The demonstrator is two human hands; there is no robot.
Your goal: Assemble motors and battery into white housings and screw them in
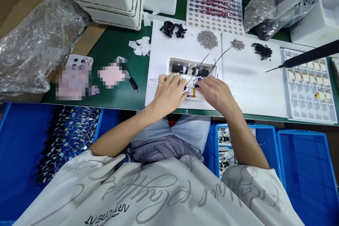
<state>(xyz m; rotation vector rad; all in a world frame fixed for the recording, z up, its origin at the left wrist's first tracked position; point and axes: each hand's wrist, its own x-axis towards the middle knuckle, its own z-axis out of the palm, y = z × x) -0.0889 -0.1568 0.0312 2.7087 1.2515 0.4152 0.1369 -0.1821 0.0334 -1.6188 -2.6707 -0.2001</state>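
Note:
My left hand (167,93) and my right hand (215,93) are both over a white plastic case (192,60) lying on a white sheet (159,91). Two black cylinders (179,69) sit side by side in the case, and thin black wires (221,54) rise from it. My left fingers curl over the case's near left side. My right fingertips are bunched at a small blue part (198,80) and a black wire loop, and my fingers hide whether they grip it. The case's near half lies mostly under my hands.
A second white sheet (251,77) holds piles of silver screws (207,39) and black rings (262,51). A black-handled tool (309,54) lies over a plastic tray of small parts (308,84). Blue crates (307,173) stand below the green bench edge.

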